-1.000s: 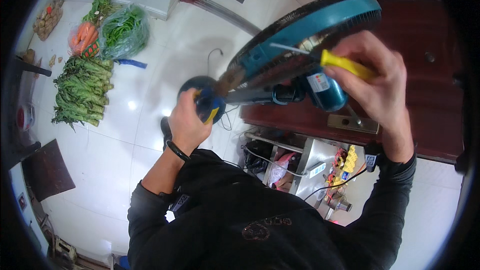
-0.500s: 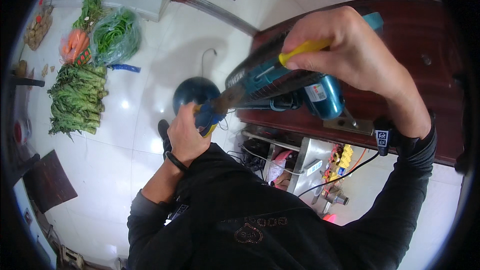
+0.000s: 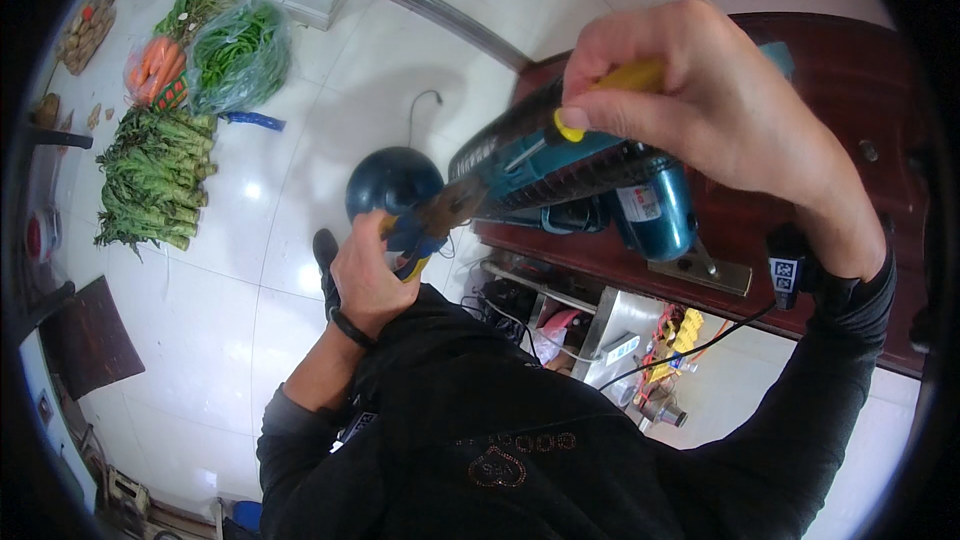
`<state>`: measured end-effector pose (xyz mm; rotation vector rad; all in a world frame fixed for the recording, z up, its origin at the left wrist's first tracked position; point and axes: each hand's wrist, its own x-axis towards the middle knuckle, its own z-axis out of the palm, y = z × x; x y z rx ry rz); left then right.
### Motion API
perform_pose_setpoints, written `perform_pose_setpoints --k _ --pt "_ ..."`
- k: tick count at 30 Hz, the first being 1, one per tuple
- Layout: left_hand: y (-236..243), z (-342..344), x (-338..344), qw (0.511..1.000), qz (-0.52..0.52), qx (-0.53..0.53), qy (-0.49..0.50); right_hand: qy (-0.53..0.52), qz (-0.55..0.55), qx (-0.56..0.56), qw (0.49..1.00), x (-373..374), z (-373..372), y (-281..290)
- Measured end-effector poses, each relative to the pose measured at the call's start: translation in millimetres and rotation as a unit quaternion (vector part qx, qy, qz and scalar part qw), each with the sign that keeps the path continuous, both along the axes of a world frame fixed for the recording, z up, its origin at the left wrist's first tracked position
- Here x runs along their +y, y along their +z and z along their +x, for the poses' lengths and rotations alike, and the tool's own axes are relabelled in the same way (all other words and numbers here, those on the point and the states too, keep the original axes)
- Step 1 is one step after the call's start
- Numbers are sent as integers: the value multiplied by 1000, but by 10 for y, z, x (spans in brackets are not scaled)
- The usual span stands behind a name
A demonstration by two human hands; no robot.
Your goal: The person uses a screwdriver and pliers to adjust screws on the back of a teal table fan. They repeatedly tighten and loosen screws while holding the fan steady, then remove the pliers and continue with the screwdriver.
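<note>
A: Please, what is the right hand [image 3: 690,90] holding?

B: It grasps a screwdriver [image 3: 628,77] by the yellow handle. The metal shaft points at the teal rim of the fan [image 3: 575,170]; whether the tip touches, I cannot tell.

A: And the left hand [image 3: 368,275]?

B: This one is closed around the blue and yellow handles of the pliers [image 3: 432,220]. Their rusty metal head is at the near end of the rim.

A: Where is the fan exactly?

B: Between the two hands, its head seen from the edge, before a dark red door [image 3: 830,155].

A: What lies on the floor [image 3: 230,330]?

B: Leafy green stalks [image 3: 155,180], and beside them bagged carrots [image 3: 153,70].
</note>
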<state>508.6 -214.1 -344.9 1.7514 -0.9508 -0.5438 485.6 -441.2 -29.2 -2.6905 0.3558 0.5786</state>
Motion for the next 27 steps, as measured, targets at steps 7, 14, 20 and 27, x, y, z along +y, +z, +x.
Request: perform_pose_setpoints --k 7,14,20,27 --pt "-6 -8 10 1000 -17 -16 5 51 -5 -36 998 -80 -62 -41" --pt "10 -38 25 1000 -16 -9 4 46 -69 69 994 96 134 110" --pt "-17 -62 5 999 -26 -13 13 120 -62 4 991 126 173 50" --pt "-6 -96 15 999 -24 -28 11 5 -12 65 998 25 64 94"
